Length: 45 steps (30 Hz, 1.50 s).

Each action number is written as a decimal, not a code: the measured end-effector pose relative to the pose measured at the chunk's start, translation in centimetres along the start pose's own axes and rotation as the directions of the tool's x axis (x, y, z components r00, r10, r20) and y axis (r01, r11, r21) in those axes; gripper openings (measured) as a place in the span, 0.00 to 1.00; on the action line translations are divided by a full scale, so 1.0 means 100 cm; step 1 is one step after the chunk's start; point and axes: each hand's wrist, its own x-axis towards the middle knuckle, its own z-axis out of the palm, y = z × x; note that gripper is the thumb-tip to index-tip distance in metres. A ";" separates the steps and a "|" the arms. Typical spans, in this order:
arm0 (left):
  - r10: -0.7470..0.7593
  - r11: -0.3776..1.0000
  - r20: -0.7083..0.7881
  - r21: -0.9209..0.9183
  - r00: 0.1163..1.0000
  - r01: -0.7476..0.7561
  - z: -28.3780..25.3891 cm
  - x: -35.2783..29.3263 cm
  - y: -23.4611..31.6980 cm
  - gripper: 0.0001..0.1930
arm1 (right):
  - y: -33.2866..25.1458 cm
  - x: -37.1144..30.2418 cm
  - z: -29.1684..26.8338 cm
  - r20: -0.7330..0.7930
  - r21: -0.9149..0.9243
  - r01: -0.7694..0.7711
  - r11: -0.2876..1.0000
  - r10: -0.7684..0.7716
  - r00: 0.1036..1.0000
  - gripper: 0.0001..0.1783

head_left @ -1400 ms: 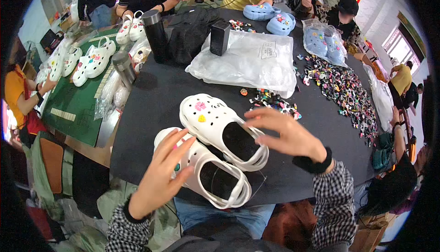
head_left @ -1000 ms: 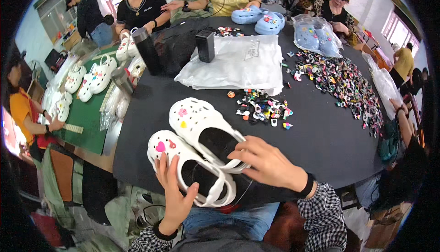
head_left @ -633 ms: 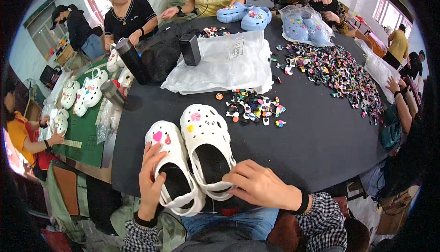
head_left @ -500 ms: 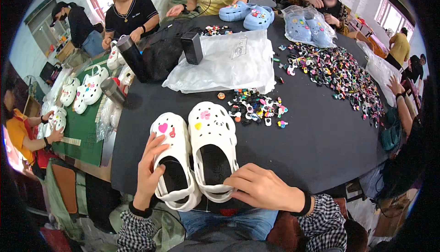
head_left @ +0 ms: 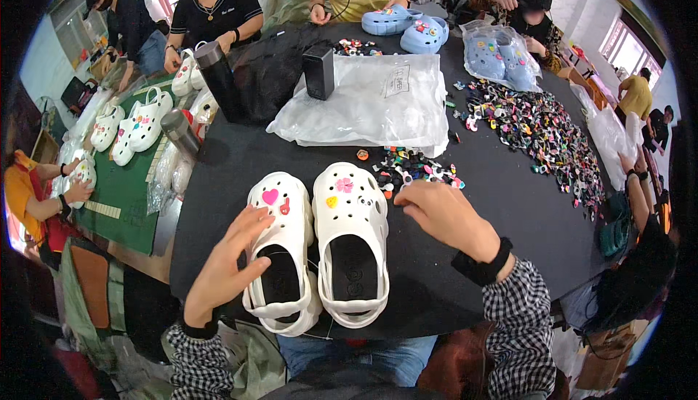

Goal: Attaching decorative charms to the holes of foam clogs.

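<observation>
Two white clogs stand side by side on the black table, toes pointing away from me. On the left clog [head_left: 297, 214] are a pink heart charm [head_left: 270, 196] and a red charm [head_left: 284, 206]. The right clog [head_left: 356, 222] carries a pink flower charm [head_left: 344, 185], a yellow charm [head_left: 331, 201] and a black-and-white one. My left hand [head_left: 229, 258] rests along the left clog's outer side, fingers spread. My right hand [head_left: 454, 218] is off the shoes, fingers bent and apart beside a small charm pile [head_left: 403, 164], partly hiding it. Nothing shows in its grip.
Beyond the pile lies a clear plastic bag [head_left: 363, 120] with a black box [head_left: 318, 73] on it. A large charm heap [head_left: 531, 134] spreads at right. Blue clogs [head_left: 424, 35], a dark bottle [head_left: 217, 76] and a steel cup [head_left: 179, 129] stand farther off. Several people work around.
My right hand has left the right clog's heel strap and moved forward to the small charm pile. My left hand has loosened from the left clog. The clogs now sit slightly farther apart.
</observation>
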 end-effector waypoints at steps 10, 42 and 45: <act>0.089 0.994 -0.045 0.062 0.995 -0.086 0.000 0.019 0.033 0.25 | 0.035 0.033 0.057 -0.202 -0.140 -0.012 0.990 -0.017 0.979 0.13; 0.274 0.889 0.130 0.345 0.953 -0.303 0.052 0.028 0.047 0.22 | 0.087 0.018 0.037 -0.450 0.484 -0.307 0.820 0.534 0.716 0.10; 0.272 0.889 0.128 0.345 0.954 -0.299 0.051 0.027 0.047 0.22 | 0.105 0.017 0.039 -0.546 0.263 -0.285 0.921 0.386 0.744 0.11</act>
